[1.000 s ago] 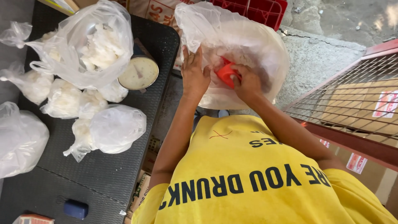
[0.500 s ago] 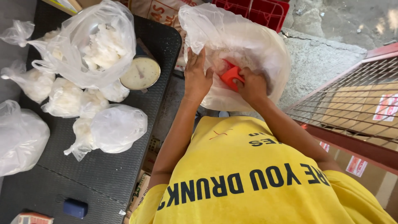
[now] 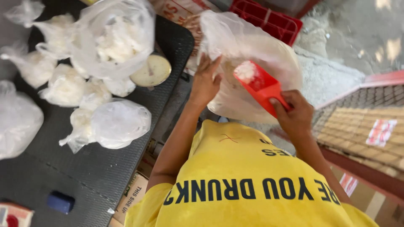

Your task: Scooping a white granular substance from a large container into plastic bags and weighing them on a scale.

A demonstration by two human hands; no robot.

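Your right hand [image 3: 296, 113] is clenched around the handle of a red plastic scoop [image 3: 261, 86], whose open end carries a small heap of white grains. The scoop sits at the mouth of a large clear plastic bag [image 3: 256, 50], thin and crinkled, with pale contents showing dimly through it. Your left hand [image 3: 206, 80] lies against the near left side of that bag, fingers spread and flat, gripping nothing that you can make out.

Left of the large bag, on a dark ribbed mat [image 3: 54, 168], lie roughly eight smaller tied bags of white stuff [image 3: 120, 122]; the pile overlaps, so the count is unsure. One round cream disc [image 3: 150, 70] sits among them. One red crate [image 3: 269, 19] stands behind the large bag, cut off by the top edge. Your yellow shirt [image 3: 248, 176] hides whatever is beneath the large bag.
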